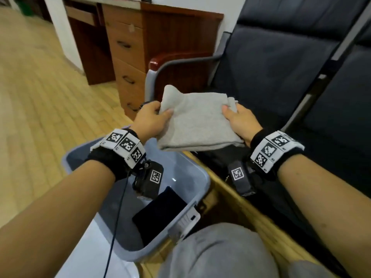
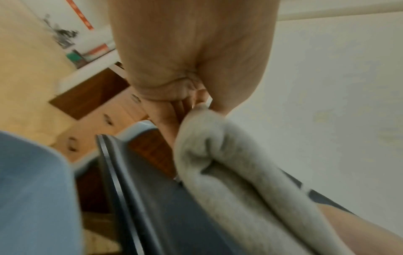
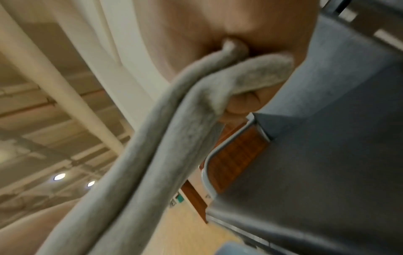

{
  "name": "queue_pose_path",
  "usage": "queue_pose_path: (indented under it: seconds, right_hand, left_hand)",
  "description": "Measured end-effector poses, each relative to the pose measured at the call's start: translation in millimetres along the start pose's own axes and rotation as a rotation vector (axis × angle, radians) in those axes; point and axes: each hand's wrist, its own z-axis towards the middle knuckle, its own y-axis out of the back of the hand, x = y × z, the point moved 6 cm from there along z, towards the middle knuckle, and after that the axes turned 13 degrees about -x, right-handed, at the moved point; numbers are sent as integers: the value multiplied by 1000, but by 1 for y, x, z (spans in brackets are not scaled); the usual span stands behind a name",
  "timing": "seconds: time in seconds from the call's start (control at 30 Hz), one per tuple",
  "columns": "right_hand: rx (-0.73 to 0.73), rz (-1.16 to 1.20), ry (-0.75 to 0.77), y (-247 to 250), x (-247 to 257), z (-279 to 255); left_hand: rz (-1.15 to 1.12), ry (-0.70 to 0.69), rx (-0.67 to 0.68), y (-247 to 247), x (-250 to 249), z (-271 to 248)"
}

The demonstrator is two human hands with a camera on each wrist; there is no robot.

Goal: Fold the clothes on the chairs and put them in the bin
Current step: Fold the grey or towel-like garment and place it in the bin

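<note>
A folded grey garment (image 1: 197, 122) hangs in the air between the dark chair (image 1: 277, 63) and the blue-grey bin (image 1: 112, 213). My left hand (image 1: 152, 117) pinches its left edge, thumb on top. At the other edge my right hand (image 1: 239, 119) grips it the same way. The left wrist view has the garment's thick folded edge (image 2: 229, 163) clamped between thumb and fingers. In the right wrist view the grey folds (image 3: 174, 138) run out from under my curled fingers (image 3: 242, 101). A folded dark garment (image 1: 160, 213) lies in the bin below my left wrist.
A wooden drawer unit (image 1: 128, 57) stands behind the chair's grey armrest (image 1: 180, 64). More dark cloth (image 1: 218, 155) lies on the seat's front edge under the grey garment. My grey-trousered knee (image 1: 216, 251) is beside the bin. Wooden floor (image 1: 40, 87) stretches to the left.
</note>
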Motion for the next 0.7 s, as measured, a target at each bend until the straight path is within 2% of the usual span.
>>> queue_pose_path:
  seconds: [0.2, 0.33, 0.4, 0.47, 0.6, 0.7]
  right_hand:
    - [260, -52, -1, -136, -38, -11]
    - [318, -225, 105, -209, -67, -19]
    - [406, -233, 156, -247, -76, -26]
    - [493, -268, 91, -277, -94, -31]
    - [559, -364, -51, -316, -140, -20]
    - [639, -512, -84, -336, -176, -17]
  left_hand:
    - [-67, 377, 46, 36, 138, -1]
    - [-57, 605, 80, 25, 224, -13]
    - [-43, 698, 71, 12, 260, -18]
    - [-33, 766, 69, 2, 287, -20]
    - [-11, 909, 36, -20, 338, -13]
    - [53, 1008, 72, -39, 372, -18]
